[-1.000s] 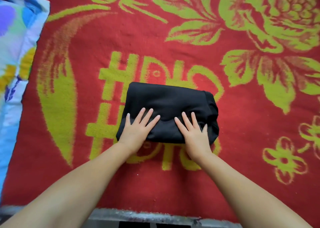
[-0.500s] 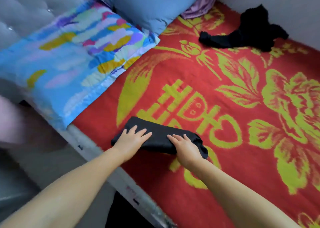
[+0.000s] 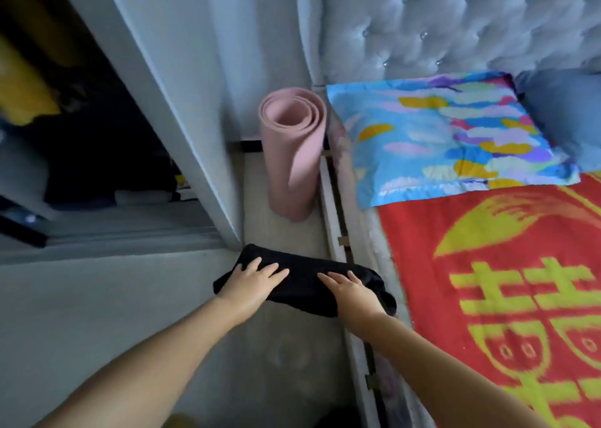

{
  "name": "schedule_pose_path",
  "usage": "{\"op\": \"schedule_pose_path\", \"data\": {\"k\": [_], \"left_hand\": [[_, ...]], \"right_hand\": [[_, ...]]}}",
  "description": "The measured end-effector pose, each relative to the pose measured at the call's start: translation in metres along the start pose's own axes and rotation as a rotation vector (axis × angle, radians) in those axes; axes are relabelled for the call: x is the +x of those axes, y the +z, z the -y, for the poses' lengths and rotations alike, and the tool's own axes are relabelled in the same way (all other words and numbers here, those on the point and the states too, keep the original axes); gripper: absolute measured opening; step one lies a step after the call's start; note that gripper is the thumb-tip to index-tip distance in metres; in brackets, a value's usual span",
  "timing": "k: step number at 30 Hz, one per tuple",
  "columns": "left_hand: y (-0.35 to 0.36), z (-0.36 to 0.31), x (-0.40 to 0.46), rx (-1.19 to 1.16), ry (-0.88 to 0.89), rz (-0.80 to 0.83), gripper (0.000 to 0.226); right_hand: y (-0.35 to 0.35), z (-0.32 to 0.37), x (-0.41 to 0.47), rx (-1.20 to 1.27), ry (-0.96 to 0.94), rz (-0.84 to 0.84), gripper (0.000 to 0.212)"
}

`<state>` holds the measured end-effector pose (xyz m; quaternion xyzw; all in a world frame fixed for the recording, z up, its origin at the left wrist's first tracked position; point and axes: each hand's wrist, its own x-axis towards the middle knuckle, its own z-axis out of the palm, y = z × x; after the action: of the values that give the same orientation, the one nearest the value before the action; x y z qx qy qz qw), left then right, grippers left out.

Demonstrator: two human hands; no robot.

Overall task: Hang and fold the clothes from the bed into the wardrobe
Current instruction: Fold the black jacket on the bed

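A folded black garment [image 3: 302, 284] hangs in the air over the floor, between the bed and the wardrobe. My left hand [image 3: 250, 281] holds its left end and my right hand [image 3: 351, 292] its right end, fingers laid flat on top and thumbs hidden beneath. The open wardrobe [image 3: 81, 154] is at the left, dark inside, with dark clothes and something yellow in it. The bed with its red and yellow blanket [image 3: 487, 265] lies to the right.
A rolled pink mat [image 3: 291, 154] stands upright on the floor against the bed's corner. The wardrobe's grey frame [image 3: 169, 102] runs between the opening and the mat. A colourful pillow [image 3: 448, 135] and a blue pillow [image 3: 566, 112] lie by the tufted headboard [image 3: 455, 21].
Both hands have lifted the folded black garment off the red blanket and carried it left, off the bed. The view has swung from the bed to the wardrobe.
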<state>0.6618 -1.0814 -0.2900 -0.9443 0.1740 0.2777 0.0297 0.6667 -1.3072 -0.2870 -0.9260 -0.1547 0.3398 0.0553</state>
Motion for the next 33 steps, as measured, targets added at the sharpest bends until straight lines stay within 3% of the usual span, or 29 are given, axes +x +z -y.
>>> {"op": "schedule_pose_path", "data": {"k": [8,15,21,28,33], "left_hand": [[0.104,0.204,-0.172,-0.128,-0.224,0.06,0.067],[0.143,0.343,-0.253,-0.208,-0.389,0.065,0.069],[0.168,0.408,-0.236,-0.222,-0.418,0.117,0.077],[0.168,0.49,-0.162,-0.303,-0.33,0.184,0.067],[0.166,0.574,-0.084,-0.272,-0.311,0.11,0.07]], "right_hand": [[0.042,0.264,0.071,-0.154,-0.279,0.119,0.077],[0.06,0.428,0.135,-0.138,-0.452,0.136,0.071],[0.053,0.473,0.194,-0.209,-0.511,0.188,0.075],[0.046,0.489,0.299,-0.132,-0.527,0.273,0.066],[0.009,0.51,0.404,-0.102,-0.527,0.298,0.065]]}}
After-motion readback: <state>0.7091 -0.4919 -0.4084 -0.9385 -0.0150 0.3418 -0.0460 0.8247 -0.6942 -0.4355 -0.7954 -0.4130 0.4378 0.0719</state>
